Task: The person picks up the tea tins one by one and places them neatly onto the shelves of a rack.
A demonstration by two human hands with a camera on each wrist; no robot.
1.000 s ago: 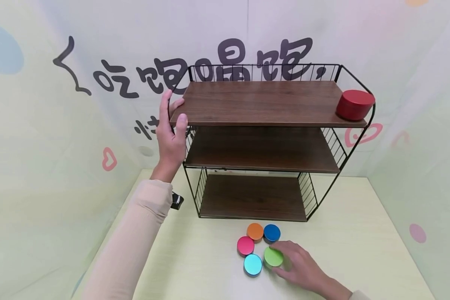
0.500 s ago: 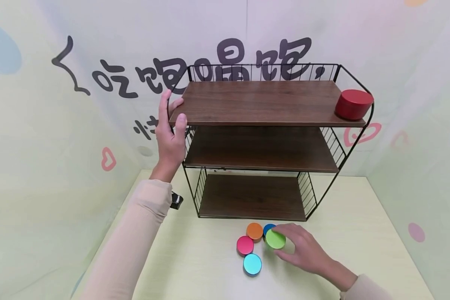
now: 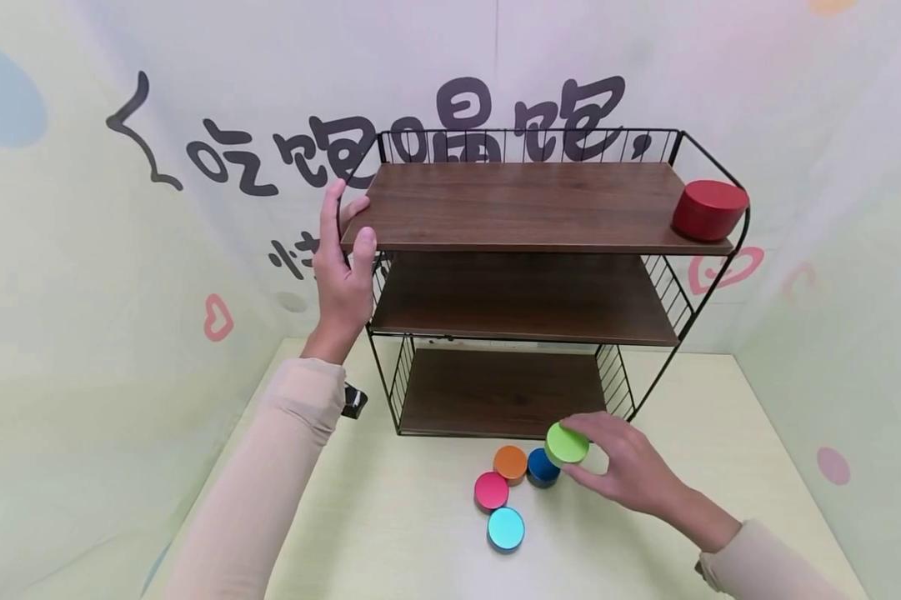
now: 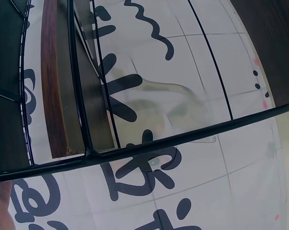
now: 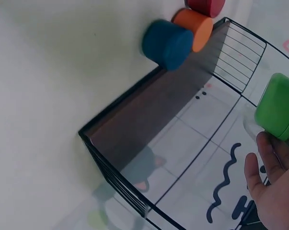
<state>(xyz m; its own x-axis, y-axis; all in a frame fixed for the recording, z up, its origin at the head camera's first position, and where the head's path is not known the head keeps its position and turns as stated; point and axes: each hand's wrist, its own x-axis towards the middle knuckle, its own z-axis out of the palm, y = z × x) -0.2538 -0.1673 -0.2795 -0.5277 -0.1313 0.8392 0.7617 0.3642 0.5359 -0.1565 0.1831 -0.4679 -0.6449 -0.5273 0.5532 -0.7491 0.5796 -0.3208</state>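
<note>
Left hand [image 3: 342, 275]: gripping the top-left end of the rack [image 3: 525, 293] | right hand [image 3: 630, 462]: pinching the green cylinder [image 3: 567, 443], holding it up before the rack's lower right | blue cylinder [image 3: 543, 470]: sitting beside the orange cylinder [image 3: 510, 462] before the rack | red cylinder [image 3: 709, 212]: resting on the rack's top right

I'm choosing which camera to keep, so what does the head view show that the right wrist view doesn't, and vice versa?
Only the head view shows the left hand at the rack, the large red cylinder and the light blue cylinder.
Only the right wrist view shows a black wavy line on the backdrop.
Both show the right hand holding the green cylinder, plus the dark blue cylinder, orange cylinder, pink cylinder and rack.
</note>
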